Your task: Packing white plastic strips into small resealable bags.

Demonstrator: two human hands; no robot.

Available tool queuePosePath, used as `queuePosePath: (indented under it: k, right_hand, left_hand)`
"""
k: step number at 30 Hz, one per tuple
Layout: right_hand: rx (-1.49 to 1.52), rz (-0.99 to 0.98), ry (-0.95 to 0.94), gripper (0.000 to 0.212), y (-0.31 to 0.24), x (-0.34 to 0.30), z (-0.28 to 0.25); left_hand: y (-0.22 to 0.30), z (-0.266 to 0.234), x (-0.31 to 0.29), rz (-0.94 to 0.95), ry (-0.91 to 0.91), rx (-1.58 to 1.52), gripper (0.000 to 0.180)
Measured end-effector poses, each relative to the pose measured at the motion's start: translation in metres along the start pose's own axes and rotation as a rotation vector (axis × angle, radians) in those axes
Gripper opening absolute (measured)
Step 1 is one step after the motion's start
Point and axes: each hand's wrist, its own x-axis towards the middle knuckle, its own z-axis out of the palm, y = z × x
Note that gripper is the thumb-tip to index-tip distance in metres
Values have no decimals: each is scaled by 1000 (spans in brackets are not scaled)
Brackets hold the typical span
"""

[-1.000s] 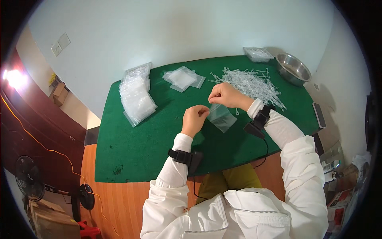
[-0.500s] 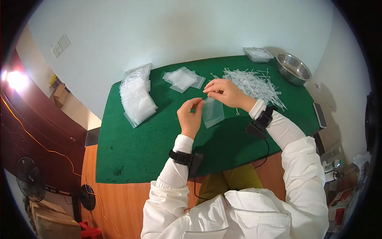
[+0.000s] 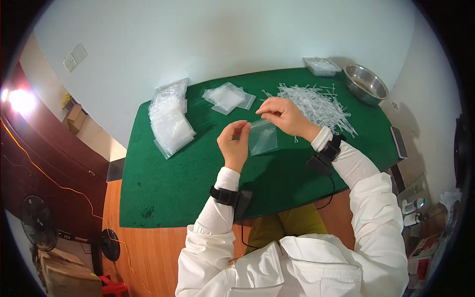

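A small clear plastic zip bag [image 3: 263, 140] hangs over the middle of the table. My left hand [image 3: 234, 143] pinches its upper left corner between thumb and fingers. At the bag's top edge, my right hand [image 3: 284, 116] has thumb and fingertips drawn together on the plastic. A faint whitish patch shows in the bag's upper part; I cannot tell whether it is contents or glare. Just right of my right hand spreads a heap of thin clear plastic sticks [image 3: 321, 109], some with ringed ends. Beyond my hands lies a loose pile of flat clear bags [image 3: 228, 97].
Overlapping clear bags [image 3: 170, 121] form a long stack at the left of the green table [image 3: 163, 193]. At the far right stand a clear tray [image 3: 322, 67] of small pieces and a steel bowl [image 3: 365, 84]. A dark flat device [image 3: 398, 142] sits on the right edge.
The bag has turned slightly, and a whitish patch now shows in its upper part. My left hand has shifted a little left, my right hand slightly right, widening the gap between them.
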Motion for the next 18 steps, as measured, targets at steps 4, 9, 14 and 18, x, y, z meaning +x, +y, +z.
queuePosePath:
  k: [4, 9, 14, 18]
  right_hand:
    - [65, 248, 157, 12, 9, -14, 1]
    - [546, 452, 91, 16, 32, -44, 26]
    - [503, 484, 122, 19, 42, -55, 40]
    - [591, 592, 236, 17, 41, -60, 45]
  left_hand:
    - [-2, -1, 4, -145, 99, -312, 9]
    - [-1, -6, 7, -336, 174, -520, 11]
    - [3, 4, 6, -542, 123, -730, 16]
    - [-3, 7, -6, -691, -163, -620, 18]
